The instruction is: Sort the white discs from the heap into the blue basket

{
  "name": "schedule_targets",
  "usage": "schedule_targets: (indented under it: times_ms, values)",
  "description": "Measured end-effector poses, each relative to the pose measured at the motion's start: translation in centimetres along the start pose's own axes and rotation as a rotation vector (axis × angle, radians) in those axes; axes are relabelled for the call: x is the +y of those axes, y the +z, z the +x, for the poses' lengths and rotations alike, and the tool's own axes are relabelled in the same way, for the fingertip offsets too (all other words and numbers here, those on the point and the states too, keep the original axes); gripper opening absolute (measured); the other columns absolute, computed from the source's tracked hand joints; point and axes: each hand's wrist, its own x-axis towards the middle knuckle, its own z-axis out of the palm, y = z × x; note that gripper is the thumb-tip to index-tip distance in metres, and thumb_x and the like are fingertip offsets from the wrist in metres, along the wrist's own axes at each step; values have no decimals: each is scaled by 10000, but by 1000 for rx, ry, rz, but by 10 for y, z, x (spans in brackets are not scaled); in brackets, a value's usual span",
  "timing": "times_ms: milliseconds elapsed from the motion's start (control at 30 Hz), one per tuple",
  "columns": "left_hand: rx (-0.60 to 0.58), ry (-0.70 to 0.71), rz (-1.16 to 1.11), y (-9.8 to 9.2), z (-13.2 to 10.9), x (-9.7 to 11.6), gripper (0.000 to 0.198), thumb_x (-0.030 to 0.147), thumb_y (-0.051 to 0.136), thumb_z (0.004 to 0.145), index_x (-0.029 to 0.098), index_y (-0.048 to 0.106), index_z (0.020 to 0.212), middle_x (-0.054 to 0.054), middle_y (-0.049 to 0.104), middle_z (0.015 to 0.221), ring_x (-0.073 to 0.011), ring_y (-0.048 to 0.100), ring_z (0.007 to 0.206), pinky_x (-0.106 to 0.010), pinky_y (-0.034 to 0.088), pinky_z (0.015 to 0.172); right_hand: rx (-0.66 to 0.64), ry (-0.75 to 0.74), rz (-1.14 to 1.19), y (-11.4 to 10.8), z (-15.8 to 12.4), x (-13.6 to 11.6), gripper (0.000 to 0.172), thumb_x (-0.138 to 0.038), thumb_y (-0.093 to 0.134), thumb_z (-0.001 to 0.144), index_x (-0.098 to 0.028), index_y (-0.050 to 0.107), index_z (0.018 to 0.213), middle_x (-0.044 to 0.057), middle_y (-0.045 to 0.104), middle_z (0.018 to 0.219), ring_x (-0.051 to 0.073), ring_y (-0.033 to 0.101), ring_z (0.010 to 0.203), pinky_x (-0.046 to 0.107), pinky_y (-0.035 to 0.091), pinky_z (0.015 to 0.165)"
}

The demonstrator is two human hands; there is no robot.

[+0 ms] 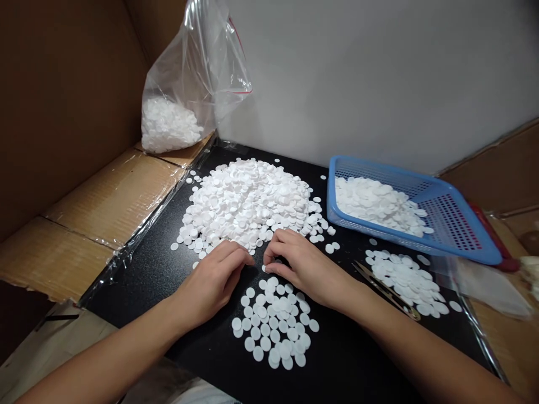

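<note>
around: big heap of flat white round discs (248, 202) just past left hand (214, 280) and right hand (305, 266), blue plastic mesh basket (458, 224) off right | small patch of white discs (273, 325) between the wrists on black bench (138, 269), lying flat, round so no long axis | both hands palm-down, curled, can't tell if they're pinching any

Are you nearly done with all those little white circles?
Not nearly. Some discs sit in the blue basket, a near pile and a side pile. The left hand and right hand work at the big pile. It is left, plus the bag.
</note>
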Motion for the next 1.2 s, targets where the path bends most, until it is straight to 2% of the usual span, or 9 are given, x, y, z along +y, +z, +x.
schedule_targets:
  times_ms: [133, 233, 400, 467, 567, 700, 1000, 1100, 1200]
  values:
    - [-106, 75, -5, 3, 2, 5, 250, 78, 391, 973, 206, 505, 1154, -97, 598, 1211, -201, 567, 1114, -358, 509, 919, -4, 16, 25, -4, 1, -2, 108, -130, 652, 865, -205, 603, 803, 15, 562, 878, 184, 542, 889, 323, 438, 783]
    - [-169, 98, 41, 3, 4, 7, 248, 134, 420, 986, 197, 496, 1213, -125, 549, 1356, -226, 527, 1247, -417, 495, 1001, 53, 77, 36, -27, -13, 0, 88, -185, 637, 862, -208, 612, 781, 26, 581, 864, 185, 560, 830, 309, 449, 721]
    - [-235, 212, 100, 4, 7, 3, 509, 404, 522, 978, 190, 401, 1424, -154, 464, 1487, -274, 413, 1398, -491, 386, 1132, 201, 289, -222, -74, -79, 40, 122, -304, 616, 817, -239, 615, 714, 42, 616, 711, 202, 560, 625, 310, 402, 546]
    - [-260, 243, 113, 7, 10, 1, 653, 510, 542, 939, 186, 354, 1474, -166, 424, 1515, -289, 365, 1428, -493, 357, 1151, 233, 459, -340, -81, -106, 59, 131, -294, 568, 806, -244, 584, 686, 35, 598, 616, 201, 524, 507, 314, 354, 476]
    - [-296, 269, 129, 12, 13, -1, 735, 584, 544, 903, 188, 347, 1490, -167, 387, 1536, -301, 310, 1453, -497, 311, 1173, 371, 512, -461, -78, -125, 69, 120, -279, 496, 809, -234, 583, 741, 75, 656, 710, 249, 595, 577, 343, 397, 502]
    - [-361, 274, 137, 17, 13, 4, 772, 587, 538, 900, 142, 338, 1498, -193, 307, 1563, -310, 240, 1473, -488, 270, 1194, 461, 351, -361, -55, -98, 45, 174, -294, 457, 912, -222, 615, 896, 86, 690, 869, 251, 650, 732, 366, 495, 616]
    - [-361, 236, 25, 13, -14, 17, 792, 544, 631, 859, 194, 341, 1507, -170, 376, 1536, -311, 334, 1439, -502, 281, 1191, 371, -150, -160, 12, 6, 12, 254, -132, 505, 929, -214, 636, 1130, 122, 598, 1094, 268, 578, 1051, 461, 522, 902]
    - [-330, 246, -39, 4, -20, 18, 631, 482, 646, 872, 207, 478, 1414, -145, 489, 1473, -287, 448, 1378, -456, 364, 1160, 315, -174, -122, 21, 13, 9, 212, -124, 521, 930, -212, 626, 1091, 110, 593, 1061, 253, 573, 1007, 437, 537, 870]
    - [-183, 209, -47, -3, -18, 15, 258, 292, 595, 944, 209, 621, 1186, -121, 605, 1322, -245, 553, 1265, -381, 486, 1053, 275, -188, -82, 25, 4, 5, 186, -110, 478, 952, -202, 614, 1038, 99, 579, 1013, 226, 575, 948, 385, 546, 816]
